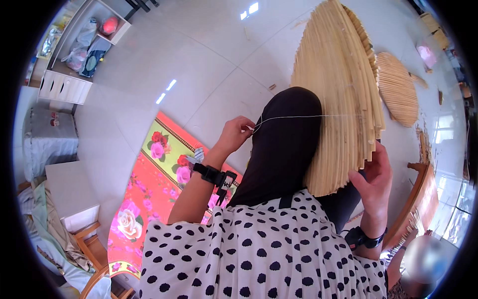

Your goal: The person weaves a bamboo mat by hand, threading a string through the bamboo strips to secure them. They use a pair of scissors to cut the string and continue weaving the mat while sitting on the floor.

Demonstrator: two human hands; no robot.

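A large fan-shaped panel of pale bamboo strips (338,89) rests on my knee, which is covered in black cloth (286,144). My right hand (374,175) grips the panel's lower right edge. My left hand (236,132) is raised to the left of the knee and pinches a thin white thread (294,117). The thread runs taut and level from my fingers across to the panel. Both wrists wear black straps. My white top with black dots fills the lower part of the view.
A second, round panel of bamboo strips (398,87) lies on the glossy white tiled floor (199,60) to the right. A red and yellow flowered mat (154,189) lies on the left, near wooden chairs, a white cabinet and shelves. A wooden frame stands at right.
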